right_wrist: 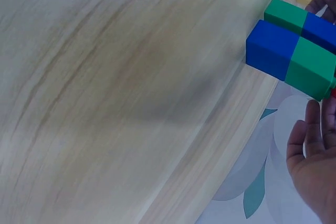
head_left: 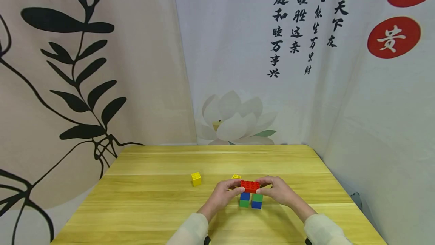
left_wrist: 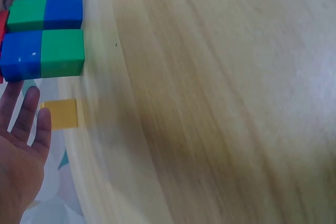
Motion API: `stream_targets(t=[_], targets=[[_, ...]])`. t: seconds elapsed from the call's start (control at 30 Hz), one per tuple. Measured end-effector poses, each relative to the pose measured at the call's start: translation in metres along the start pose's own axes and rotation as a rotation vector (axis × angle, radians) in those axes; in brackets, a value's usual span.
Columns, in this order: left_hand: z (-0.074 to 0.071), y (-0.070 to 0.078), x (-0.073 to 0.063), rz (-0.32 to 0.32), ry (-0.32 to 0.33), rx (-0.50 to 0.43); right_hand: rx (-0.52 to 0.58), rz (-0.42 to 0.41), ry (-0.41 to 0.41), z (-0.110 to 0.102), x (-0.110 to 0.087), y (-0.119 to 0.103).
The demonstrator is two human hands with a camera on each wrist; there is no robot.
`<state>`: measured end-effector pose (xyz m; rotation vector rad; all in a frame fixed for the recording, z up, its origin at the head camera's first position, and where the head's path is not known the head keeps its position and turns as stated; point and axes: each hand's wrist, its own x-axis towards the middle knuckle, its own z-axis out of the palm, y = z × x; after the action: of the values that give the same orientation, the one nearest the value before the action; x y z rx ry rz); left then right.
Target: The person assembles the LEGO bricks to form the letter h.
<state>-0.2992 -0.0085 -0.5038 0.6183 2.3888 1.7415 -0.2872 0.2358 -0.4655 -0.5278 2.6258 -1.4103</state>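
A red building brick (head_left: 250,186) with studs on top lies across two short stacks on the wooden table. My left hand (head_left: 221,195) pinches its left end between thumb and fingers, and my right hand (head_left: 279,190) pinches the right end. The left stack has a blue brick (left_wrist: 22,55) over a green brick (left_wrist: 63,53). Beside it, a narrow gap away, the right stack has a green brick (right_wrist: 312,68) over a blue brick (right_wrist: 271,49). In both wrist views, the lower fingers of each hand spread beside the stacks, and the red brick shows only as a sliver.
Behind the hands, a yellow brick (head_left: 236,176) is partly hidden by the left hand and red brick. Another yellow brick (head_left: 196,179) stands further left on the wooden table (head_left: 142,207). A printed cloth (head_left: 234,67) hangs beyond the table's back edge.
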Motion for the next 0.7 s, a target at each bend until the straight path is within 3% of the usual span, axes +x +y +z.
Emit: stream_targets(t=[0.3,0.47,0.7], targets=[[-0.0016,0.0044,0.0016,-0.008,-0.013,0.020,-0.049,-0.008,-0.004,-0.0010,0.0022,0.0021],[-0.0014,0.0055,0.0035,-0.049,-0.020,0.081,-0.055,-0.019,0.007,-0.0001,0.0019,0.0001],[-0.0005,0.0062,0.0053,-0.056,-0.033,0.123,-0.066,-0.018,0.009,-0.0009,0.0006,-0.0020]])
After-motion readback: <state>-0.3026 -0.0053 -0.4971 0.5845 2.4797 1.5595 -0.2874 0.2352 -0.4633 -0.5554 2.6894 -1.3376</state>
